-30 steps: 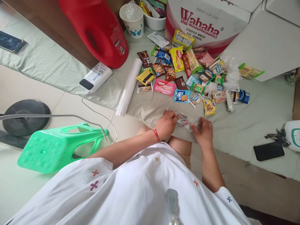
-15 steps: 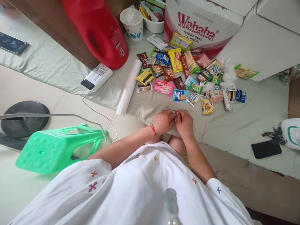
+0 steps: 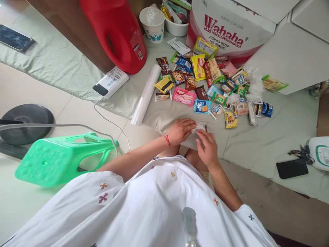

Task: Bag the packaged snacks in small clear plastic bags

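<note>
1. Film-wrapped packet [image 3: 199, 127]: at the front edge of the pale green cloth [image 3: 239, 145], between both hands. Crinkled clear film on it; contents hard to read.
2. Left hand [image 3: 181, 131]: fingers stretched out, tips at the packet's left end. Can't tell if it's gripping or just resting there.
3. Right hand [image 3: 207, 145]: open, thumb spread from fingers, tips by the packet's near right side. Slight blur; can't confirm contact.
4. Far side: narrow strip of cloth, then the snack pile. Nearest are the blue cracker packet [image 3: 202, 106] and yellow cookie packet [image 3: 230, 119].
5. Left side: clear roll [image 3: 145, 95] lies slanted, near end at the front edge, apart from the left hand.
6. Right side: widest room, cloth running to the black pouch [image 3: 292, 168], itself near the front edge.
7. Rear limit: Wahaha carton [image 3: 226, 31] and red jug [image 3: 132, 41] stand behind the pile.
</note>
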Demonstrator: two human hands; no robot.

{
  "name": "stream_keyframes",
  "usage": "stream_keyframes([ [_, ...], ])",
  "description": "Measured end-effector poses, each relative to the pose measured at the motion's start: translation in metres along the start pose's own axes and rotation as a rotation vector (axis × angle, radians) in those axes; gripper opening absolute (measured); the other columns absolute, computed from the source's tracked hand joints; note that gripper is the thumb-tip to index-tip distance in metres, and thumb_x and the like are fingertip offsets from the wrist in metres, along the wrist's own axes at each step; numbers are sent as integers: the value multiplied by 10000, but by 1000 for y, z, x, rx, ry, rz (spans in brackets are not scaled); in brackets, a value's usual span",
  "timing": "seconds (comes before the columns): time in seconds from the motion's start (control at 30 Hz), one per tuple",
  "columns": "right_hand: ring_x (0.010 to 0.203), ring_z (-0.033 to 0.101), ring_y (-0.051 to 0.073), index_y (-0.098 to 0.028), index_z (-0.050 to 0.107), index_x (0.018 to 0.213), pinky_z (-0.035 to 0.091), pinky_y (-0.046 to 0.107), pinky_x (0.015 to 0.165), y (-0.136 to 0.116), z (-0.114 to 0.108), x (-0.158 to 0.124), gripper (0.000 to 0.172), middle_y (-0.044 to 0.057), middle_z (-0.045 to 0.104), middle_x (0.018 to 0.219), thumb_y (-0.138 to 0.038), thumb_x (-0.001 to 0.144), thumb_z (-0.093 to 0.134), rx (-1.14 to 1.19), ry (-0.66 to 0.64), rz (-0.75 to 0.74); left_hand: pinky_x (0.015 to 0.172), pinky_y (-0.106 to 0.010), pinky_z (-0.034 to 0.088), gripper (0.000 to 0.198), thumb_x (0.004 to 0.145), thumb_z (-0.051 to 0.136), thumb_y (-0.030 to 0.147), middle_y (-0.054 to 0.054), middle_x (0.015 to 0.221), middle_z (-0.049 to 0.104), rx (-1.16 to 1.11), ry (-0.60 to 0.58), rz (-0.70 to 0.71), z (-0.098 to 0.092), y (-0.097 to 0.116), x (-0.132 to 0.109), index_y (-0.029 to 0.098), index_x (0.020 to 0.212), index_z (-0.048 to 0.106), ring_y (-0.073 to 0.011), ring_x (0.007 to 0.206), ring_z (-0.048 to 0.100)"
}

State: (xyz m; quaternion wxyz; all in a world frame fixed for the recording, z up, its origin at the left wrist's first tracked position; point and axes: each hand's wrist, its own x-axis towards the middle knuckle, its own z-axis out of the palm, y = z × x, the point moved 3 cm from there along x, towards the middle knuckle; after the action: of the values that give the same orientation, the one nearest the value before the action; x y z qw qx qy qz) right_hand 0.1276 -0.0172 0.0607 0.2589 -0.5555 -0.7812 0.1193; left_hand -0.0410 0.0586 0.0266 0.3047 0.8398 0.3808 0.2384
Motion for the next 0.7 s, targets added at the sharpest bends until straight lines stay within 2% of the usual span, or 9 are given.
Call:
stream_keyframes([
  [0.07,1344,528,303,-227,546,1492,442,540,1134,10,-7,3,470,150,581,1479,-257,1024,515,-69,26,18,1242,-560,313,431,1044,407,269,-104,1464,659,-9,-22,-34,-1,0,-1,238,1377,678,-268,1439,538],
  [0.17,1453,433,340,-185,552,1500,355,576,1201,18,1,17,500,152,570,1521,-312,1016,559,-155,-92,1,1289,-573,204,464,1033,453,337,-121,1494,632,-159,-43,-92,-8,-3,1,235,1461,601,-275,1461,520],
  [0.23,1434,467,323,-194,604,1456,322,574,1223,21,8,28,441,135,620,1475,-300,1036,521,-133,-156,0,1278,-542,250,584,1007,524,432,-149,1509,614,-379,-32,-147,-16,-7,2,211,1547,497,-291,1463,513],
  [0.3,1352,549,290,-212,651,1405,368,526,1199,23,8,36,399,122,668,1415,-306,1057,479,-25,-141,38,1232,-501,342,694,978,581,509,-159,1514,604,-657,47,-215,-27,-12,1,212,1586,423,-298,1455,514],
  [0.43,1122,669,228,-219,664,1374,528,375,994,23,-6,35,419,96,731,1270,-440,1065,486,437,-7,242,1174,-443,414,682,908,685,607,-126,1452,643,-1157,296,-361,-46,-8,-4,250,1469,534,-286,1411,553],
  [0.47,1045,682,215,-217,677,1344,544,347,926,21,-7,32,427,84,746,1203,-480,1056,500,562,4,311,1161,-433,428,706,859,740,626,-120,1424,658,-1265,294,-379,-46,-3,-3,250,1430,566,-286,1389,573],
  [0.57,796,635,172,-204,733,1121,519,287,732,10,1,25,431,35,736,930,-576,1015,543,840,-37,490,1025,-406,527,777,678,928,538,-120,1289,720,-1516,138,-430,-35,20,6,231,1325,626,-285,1211,684],
  [0.63,713,582,154,-197,718,966,488,274,674,0,11,20,458,15,688,807,-619,997,544,929,-23,582,889,-382,573,676,635,974,412,-106,1127,762,-1598,84,-527,-22,32,13,199,1192,655,-258,1021,738],
  [0.7,727,593,160,-198,701,940,497,278,680,-8,18,11,495,21,690,812,-654,990,517,954,52,661,815,-359,580,563,647,968,343,-80,994,766,-1659,110,-626,-7,41,20,177,1077,645,-226,904,742],
])
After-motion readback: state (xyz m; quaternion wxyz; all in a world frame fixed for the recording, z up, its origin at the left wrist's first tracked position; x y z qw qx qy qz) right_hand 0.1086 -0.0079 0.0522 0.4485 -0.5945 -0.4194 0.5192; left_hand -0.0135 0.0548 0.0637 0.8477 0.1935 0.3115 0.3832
